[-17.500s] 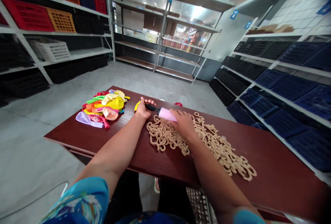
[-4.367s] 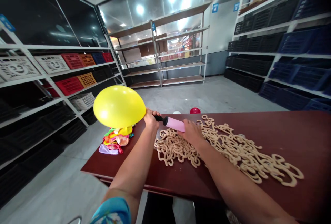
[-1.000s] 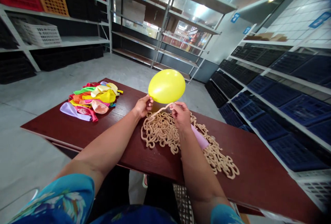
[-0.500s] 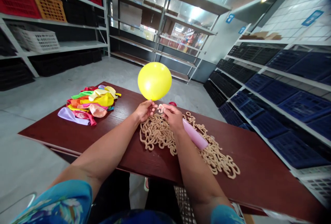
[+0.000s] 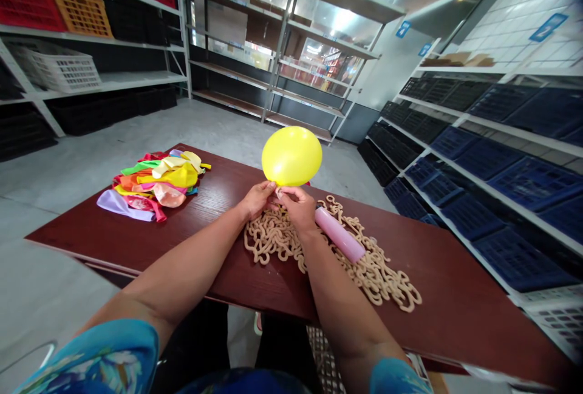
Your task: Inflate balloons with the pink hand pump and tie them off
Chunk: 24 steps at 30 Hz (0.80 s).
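An inflated yellow balloon [image 5: 291, 155] stands above the dark red table [image 5: 455, 303]. My left hand [image 5: 257, 199] pinches its neck from the left. My right hand [image 5: 297, 206] is closed at the same neck from the right, fingertips meeting the left hand's. Under both hands lies a beige tangled strip of balloon clips [image 5: 364, 260]. A pink hand pump [image 5: 339, 242] rests on that strip just right of my right wrist.
A heap of flat coloured balloons [image 5: 157, 183] lies on the table's left part. Metal shelves with red, orange and white crates [image 5: 59, 72] stand left, blue crates [image 5: 501, 169] right. The grey floor lies beyond the table.
The balloon has swung right and a little lower. Both hands have drawn together at its neck; the right hand no longer lifts the beige strip's end.
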Tool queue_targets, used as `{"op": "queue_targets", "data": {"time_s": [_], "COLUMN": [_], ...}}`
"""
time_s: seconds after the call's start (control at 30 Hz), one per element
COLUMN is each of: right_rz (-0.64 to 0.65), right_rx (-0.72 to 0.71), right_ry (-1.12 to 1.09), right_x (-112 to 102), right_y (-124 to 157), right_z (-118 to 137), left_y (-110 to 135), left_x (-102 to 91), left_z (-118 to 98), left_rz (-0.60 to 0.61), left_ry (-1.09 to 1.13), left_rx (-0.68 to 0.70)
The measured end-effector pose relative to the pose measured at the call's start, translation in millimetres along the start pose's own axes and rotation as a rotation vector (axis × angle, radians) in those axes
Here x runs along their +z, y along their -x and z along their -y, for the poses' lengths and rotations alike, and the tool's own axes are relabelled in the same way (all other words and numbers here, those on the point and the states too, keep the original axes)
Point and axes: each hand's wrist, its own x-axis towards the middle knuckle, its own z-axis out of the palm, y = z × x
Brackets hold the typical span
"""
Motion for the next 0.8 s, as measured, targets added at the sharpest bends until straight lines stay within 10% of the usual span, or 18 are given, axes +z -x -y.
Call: {"op": "queue_targets", "data": {"time_s": [0.8], "right_rz": [0.051], "right_rx": [-0.338], "right_ry": [0.565], "right_x": [-8], "right_y": [2], "right_z": [7], "left_y": [4], "left_x": [-0.8], "left_z": [-5], "left_rz": [0.018], "left_ry": [-0.167], "left_rx": [-0.056]}}
